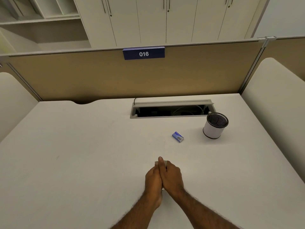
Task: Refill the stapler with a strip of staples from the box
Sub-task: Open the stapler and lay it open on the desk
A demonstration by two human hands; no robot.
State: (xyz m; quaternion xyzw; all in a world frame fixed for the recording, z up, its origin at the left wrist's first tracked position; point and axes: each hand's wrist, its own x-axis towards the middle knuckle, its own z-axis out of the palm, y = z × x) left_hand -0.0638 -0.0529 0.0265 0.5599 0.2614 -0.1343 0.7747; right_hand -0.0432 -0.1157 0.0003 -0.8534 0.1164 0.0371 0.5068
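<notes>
Box shut on desk, mesh cup contents unclear

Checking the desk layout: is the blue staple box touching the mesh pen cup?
Apart. The head view shows the staple box lying left of the pen cup, with bare desk plainly between them.

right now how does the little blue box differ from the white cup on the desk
The blue box is small, flat and rectangular, lying on its broad face; the white cup is much bigger, round and upright. The box looks closed, while the cup is open at the top with a dark mesh inside. Both rest untouched on the desk, beyond the clasped hands.
</notes>
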